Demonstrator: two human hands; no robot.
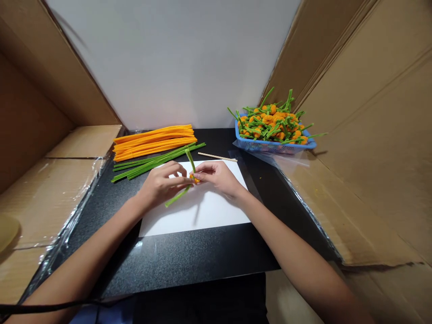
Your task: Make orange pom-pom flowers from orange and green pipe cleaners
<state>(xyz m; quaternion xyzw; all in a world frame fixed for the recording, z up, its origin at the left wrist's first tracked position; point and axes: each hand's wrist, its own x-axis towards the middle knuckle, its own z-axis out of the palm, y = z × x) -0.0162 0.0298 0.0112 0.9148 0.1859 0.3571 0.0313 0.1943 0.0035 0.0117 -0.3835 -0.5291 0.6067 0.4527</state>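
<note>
Above a white sheet of paper (199,211), both hands meet around a small orange coil (195,178) with a green pipe cleaner (190,159) running through it; one green end points up, the other down to the left. My right hand (218,176) pinches the coil from the right. My left hand (166,181) is closed at its left side, fingertips against the coil and the green stem. The fingers hide part of the coil.
Orange pipe cleaners (153,141) and green ones (148,164) lie at the back left. A wooden stick (218,156) rests behind the paper. A blue basket (275,146) of orange and green pieces stands back right. Cardboard walls (367,135) flank the black table (202,258).
</note>
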